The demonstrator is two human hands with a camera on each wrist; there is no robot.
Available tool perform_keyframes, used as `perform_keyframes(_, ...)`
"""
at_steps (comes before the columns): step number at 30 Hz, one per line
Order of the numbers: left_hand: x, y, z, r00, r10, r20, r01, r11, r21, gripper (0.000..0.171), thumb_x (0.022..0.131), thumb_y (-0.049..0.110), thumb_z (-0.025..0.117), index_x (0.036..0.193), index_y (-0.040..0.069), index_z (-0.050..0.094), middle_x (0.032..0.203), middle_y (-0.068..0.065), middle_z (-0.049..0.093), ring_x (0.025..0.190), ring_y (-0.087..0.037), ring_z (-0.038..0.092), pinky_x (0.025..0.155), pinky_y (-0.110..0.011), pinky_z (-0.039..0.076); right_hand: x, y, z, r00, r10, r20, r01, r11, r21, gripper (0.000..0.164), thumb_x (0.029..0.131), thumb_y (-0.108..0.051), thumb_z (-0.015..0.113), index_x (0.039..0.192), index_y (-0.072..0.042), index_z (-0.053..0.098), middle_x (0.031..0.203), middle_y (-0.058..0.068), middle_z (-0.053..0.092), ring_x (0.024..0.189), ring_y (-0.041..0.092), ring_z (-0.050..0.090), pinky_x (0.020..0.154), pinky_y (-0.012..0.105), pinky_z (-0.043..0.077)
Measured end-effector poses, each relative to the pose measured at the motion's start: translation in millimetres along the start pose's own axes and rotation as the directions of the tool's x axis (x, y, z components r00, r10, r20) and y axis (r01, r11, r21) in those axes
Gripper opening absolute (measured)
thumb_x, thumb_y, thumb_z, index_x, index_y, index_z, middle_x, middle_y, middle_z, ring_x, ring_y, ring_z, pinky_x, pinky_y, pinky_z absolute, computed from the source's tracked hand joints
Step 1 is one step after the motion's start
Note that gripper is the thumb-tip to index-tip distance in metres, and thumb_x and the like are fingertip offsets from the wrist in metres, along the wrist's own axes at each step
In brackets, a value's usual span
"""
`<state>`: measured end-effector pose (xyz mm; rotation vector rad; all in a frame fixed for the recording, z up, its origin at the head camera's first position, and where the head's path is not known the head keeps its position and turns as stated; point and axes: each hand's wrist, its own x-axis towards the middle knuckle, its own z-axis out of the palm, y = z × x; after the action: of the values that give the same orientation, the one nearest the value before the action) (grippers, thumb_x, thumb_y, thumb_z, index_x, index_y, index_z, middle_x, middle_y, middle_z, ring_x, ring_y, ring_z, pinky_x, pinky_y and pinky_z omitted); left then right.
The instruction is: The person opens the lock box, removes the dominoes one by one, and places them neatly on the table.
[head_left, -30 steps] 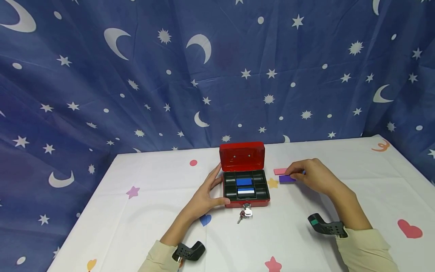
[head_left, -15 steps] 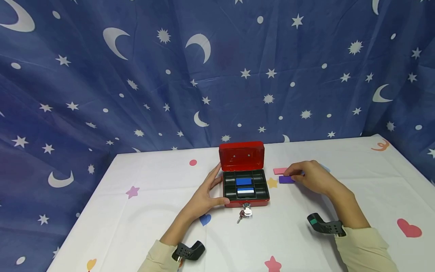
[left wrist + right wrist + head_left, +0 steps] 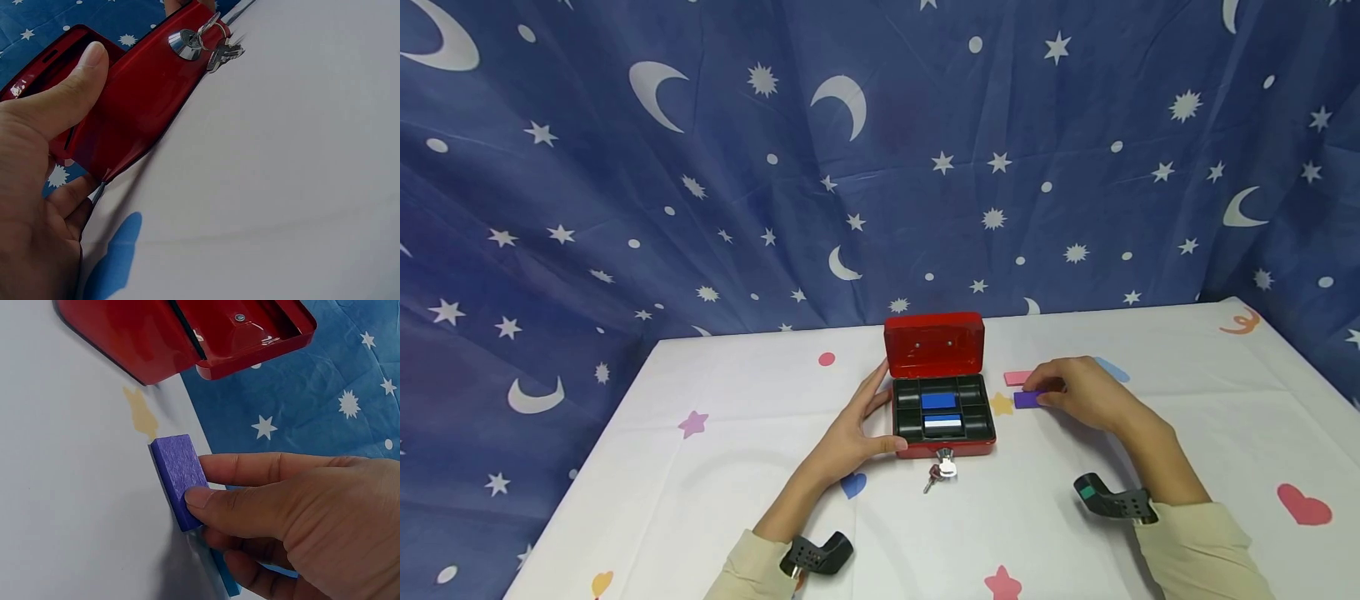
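Block (image 3: 1027, 400), purple, right of the red cash box (image 3: 973, 448) in the head view, just on the near side of a pink strip (image 3: 1017, 378), beside a printed yellow star (image 3: 1002, 404). Right hand (image 3: 1082, 396) reaches over its right end, thumb and finger closed on it. Left hand (image 3: 842, 442) at the box's left side. Lid (image 3: 934, 346) raised at the far edge; a blue piece (image 3: 938, 400) and a blue-and-white one (image 3: 942, 422) in the tray's middle column.

Left wrist view: thumb over the near left corner, lower fingers bent at the left wall; a braced hold. Keys (image 3: 223, 55) hang by the lock (image 3: 184, 44).

Right wrist view: thumb flat on the block's broad face, a finger opposite, other fingers bent; teal strip (image 3: 226, 575) just past them. Whether the block is clear of the cloth, hard to tell. Judged light and stiff, edges crisp, scuffed face likely giving fair grip, not fragile. Pinch suits; nearer mid-length would probably curb tilting, as the left end now sticks out unsupported by fingers.
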<state>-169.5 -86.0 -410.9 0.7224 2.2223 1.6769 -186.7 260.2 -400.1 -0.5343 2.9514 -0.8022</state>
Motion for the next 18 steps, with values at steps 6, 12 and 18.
perform_keyframes(6, 0.0, -0.6, 0.2, 1.000, -0.006, -0.003, 0.006, 1.000, 0.004, 0.101, 0.079, 0.008, 0.078, 0.155, 0.024, 0.013, 0.158, 0.000, 0.011, 0.137, -0.026, 0.032, 0.113, -0.050, 0.018, 0.3, -0.2, -0.9, 1.000, -0.017, -0.011, 0.017, 1.000, 0.000, 0.022, 0.078, 0.006, 0.072, 0.090, -0.012, 0.074, 0.084, -0.003, 0.065, 0.074, 0.016, 0.053, 0.071, 0.037, 0.048)
perform_keyframes(12, 0.1, -0.1, 0.1, 1.000, -0.012, -0.001, 0.012, 1.000, 0.009, 0.101, 0.079, 0.010, 0.078, 0.155, 0.024, 0.013, 0.158, 0.001, 0.011, 0.137, -0.025, 0.033, 0.113, -0.048, 0.019, 0.9, -0.3, -0.6, 1.000, -0.007, -0.014, 0.007, 1.000, -0.010, 0.021, 0.078, 0.006, 0.071, 0.091, -0.010, 0.075, 0.083, -0.003, 0.063, 0.074, 0.017, 0.051, 0.069, 0.036, 0.045)
perform_keyframes(18, -0.5, 1.0, 0.2, 1.000, -0.018, -0.004, 0.018, 1.000, 0.016, 0.101, 0.079, 0.010, 0.078, 0.155, 0.025, 0.013, 0.158, 0.001, 0.011, 0.137, -0.026, 0.033, 0.113, -0.049, 0.019, 1.1, -0.2, 0.5, 0.999, -0.027, -0.026, 0.027, 0.999, -0.021, 0.022, 0.077, 0.007, 0.071, 0.091, -0.009, 0.076, 0.084, -0.002, 0.064, 0.075, 0.016, 0.052, 0.069, 0.036, 0.046)
